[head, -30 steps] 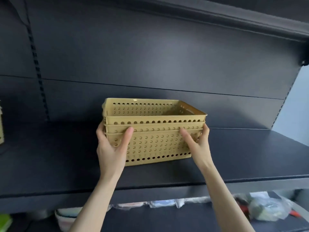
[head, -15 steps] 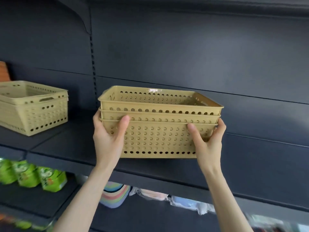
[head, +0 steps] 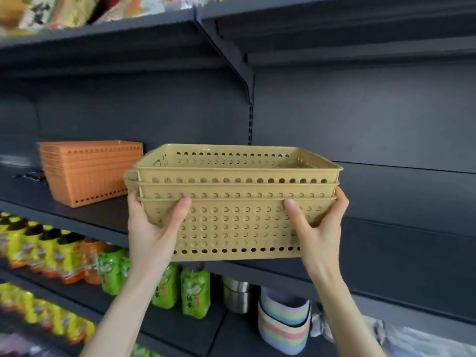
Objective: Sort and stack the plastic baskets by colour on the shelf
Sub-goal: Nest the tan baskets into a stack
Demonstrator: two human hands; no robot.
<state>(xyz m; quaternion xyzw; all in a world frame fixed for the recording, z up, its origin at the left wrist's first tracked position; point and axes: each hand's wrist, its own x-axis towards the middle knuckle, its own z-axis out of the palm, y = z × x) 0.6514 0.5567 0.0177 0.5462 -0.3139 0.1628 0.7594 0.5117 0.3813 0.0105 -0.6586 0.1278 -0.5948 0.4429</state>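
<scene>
A stack of three nested tan baskets (head: 237, 202) with rows of round holes is held up in front of the dark shelf (head: 401, 248), off its surface. My left hand (head: 152, 228) grips the stack's left end, thumb on the front wall. My right hand (head: 319, 228) grips the right end the same way. Behind the stack's left end a part of another tan basket (head: 129, 179) shows on the shelf. A stack of several orange baskets (head: 88, 171) stands on the same shelf further left.
A shelf bracket (head: 242, 73) and slotted upright divide the back wall above the baskets. The shelf below holds green and yellow drink pouches (head: 190, 292), a metal container (head: 238, 296) and pastel striped items (head: 284, 325). Packaged goods lie on the top shelf (head: 51, 11).
The tan stack was lifted off the shelf and carried left in both hands. The view swung left, bringing the orange stack and the lower shelf goods into sight.
</scene>
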